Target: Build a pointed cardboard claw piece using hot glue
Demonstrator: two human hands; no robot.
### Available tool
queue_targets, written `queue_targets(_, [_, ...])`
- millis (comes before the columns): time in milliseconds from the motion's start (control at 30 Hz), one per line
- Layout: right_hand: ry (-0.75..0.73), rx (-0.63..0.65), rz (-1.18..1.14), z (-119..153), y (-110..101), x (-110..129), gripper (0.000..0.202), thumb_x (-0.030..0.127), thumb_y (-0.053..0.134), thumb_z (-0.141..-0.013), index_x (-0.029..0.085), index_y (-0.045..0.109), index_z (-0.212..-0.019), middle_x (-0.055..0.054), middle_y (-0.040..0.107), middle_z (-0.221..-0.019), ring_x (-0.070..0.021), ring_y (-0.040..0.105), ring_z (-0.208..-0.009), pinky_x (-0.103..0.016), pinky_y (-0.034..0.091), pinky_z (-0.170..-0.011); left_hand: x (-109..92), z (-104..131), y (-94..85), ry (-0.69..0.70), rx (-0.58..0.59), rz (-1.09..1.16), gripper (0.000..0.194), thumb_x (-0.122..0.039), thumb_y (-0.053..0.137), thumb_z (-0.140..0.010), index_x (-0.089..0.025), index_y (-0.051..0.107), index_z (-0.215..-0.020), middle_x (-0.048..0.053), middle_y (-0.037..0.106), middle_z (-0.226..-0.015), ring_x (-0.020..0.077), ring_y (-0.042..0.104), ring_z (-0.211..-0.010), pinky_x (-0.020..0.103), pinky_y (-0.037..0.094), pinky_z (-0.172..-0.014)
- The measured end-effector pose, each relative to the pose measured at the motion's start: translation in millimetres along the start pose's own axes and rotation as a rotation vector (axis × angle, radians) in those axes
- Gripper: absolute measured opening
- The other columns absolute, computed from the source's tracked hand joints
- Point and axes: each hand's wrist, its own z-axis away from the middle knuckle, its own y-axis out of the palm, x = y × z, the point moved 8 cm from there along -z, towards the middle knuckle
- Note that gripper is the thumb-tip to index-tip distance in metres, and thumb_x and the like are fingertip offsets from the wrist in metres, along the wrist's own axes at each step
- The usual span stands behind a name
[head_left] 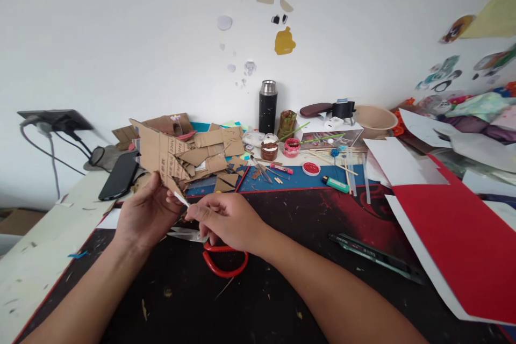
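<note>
One cut cardboard piece (156, 155): is tilting upward in the left hand (148, 210), whose thumb and fingers are clamping its lower part.
Right hand (223, 217): is pinching a narrow white strip (181, 198) between thumb and forefinger, near the cardboard's lower tip.
Scissors (212, 248): are lying partly behind the right hand's fingers on the dark mat (181, 301).
Cardboard scraps (209, 155): are lying heaped beyond the hands.
Smartphone (119, 176): is resting left of the left hand.
</note>
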Motion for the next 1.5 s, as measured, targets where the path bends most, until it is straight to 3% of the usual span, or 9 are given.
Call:
queue_targets(167, [-0.049,-0.033,-0.067,-2.1,-4.8,4.1,0.058,0.074,0.071,-0.102,0.017,0.076,-0.096,0.004,0.065,-0.067,-0.0079,0.058,-0.049,-0.022,0.043,-0.053,-1.9,7.9,6.8,0.048,-0.127,-0.041,0.037,-0.013,0.039,-0.115,-0.018,0.074,-0.103,0.006,0.082,-0.078,0.0127,0.067,-0.044,0.017,0.058,-0.041])
queue_targets(300, [0.000,-0.043,-0.052,-2.5,-5.8,0.4,0.047,0.061,0.066,-0.110,0.017,0.076,-0.098,0.005,0.065,-0.066,-0.0074,0.057,-0.048,-0.021,0.044,-0.054,-2.1,10.7,11.9,0.061,-0.145,-0.061,0.039,-0.011,0.039,-0.115,-0.018,0.074,-0.100,0.005,0.084,-0.080,0.0117,0.066,-0.043,0.017,0.056,-0.040])
queue_targets(567, [0.047,-0.071,-0.027,-2.7,-7.9,-3.5,0.036,0.050,0.068,-0.111,0.017,0.075,-0.097,0.005,0.065,-0.068,-0.0074,0.058,-0.049,-0.020,0.044,-0.053,-9.3,5.4,1.9,0.098,-0.133,-0.088,0.014,-0.010,0.071,-0.102,-0.017,0.074,-0.091,0.002,0.080,-0.072,0.0122,0.067,-0.046,0.019,0.057,-0.045])
queue_targets(667, [0.006,-0.123,-0.011,-3.2,-13.3,0.0,0.035,0.051,0.072,-0.107,0.018,0.071,-0.095,0.005,0.065,-0.068,-0.0088,0.058,-0.051,-0.021,0.045,-0.053,-14.1,1.3,-3.4,0.149,-0.118,-0.100,0.017,-0.010,0.080,-0.095,-0.018,0.071,-0.084,-0.002,0.074,-0.065,0.0120,0.068,-0.050,0.019,0.059,-0.051])
queue_targets(867, [-0.049,-0.199,0.176,0.4,-19.2,6.8,0.038,0.058,0.075,-0.103,0.020,0.073,-0.102,0.003,0.066,-0.072,-0.0123,0.061,-0.059,-0.024,0.044,-0.058,-19.7,-2.3,-3.8,0.230,-0.051,-0.177,0.027,-0.013,0.090,-0.087,-0.016,0.067,-0.073,-0.004,0.071,-0.065,0.0113,0.066,-0.055,0.021,0.060,-0.056])
queue_targets(1000, [-0.122,-0.257,0.412,4.0,-21.1,15.7,0.034,0.053,0.073,-0.105,0.020,0.078,-0.105,0.001,0.070,-0.077,-0.0134,0.059,-0.066,-0.026,0.040,-0.062,-20.8,-2.9,-3.4,0.280,-0.010,-0.236,0.038,-0.017,0.098,-0.079,-0.017,0.062,-0.067,-0.004,0.071,-0.067,0.0125,0.067,-0.057,0.023,0.060,-0.056])
queue_targets(1500, [-0.221,-0.288,0.745,6.4,-18.5,28.0,0.029,0.037,0.062,-0.114,0.020,0.084,-0.107,-0.005,0.081,-0.089,-0.0173,0.067,-0.076,-0.030,0.039,-0.069,-18.8,-1.3,-0.4,0.323,0.010,-0.320,0.024,-0.016,0.091,-0.085,-0.018,0.070,-0.074,-0.003,0.071,-0.069,0.0133,0.066,-0.060,0.022,0.060,-0.057])
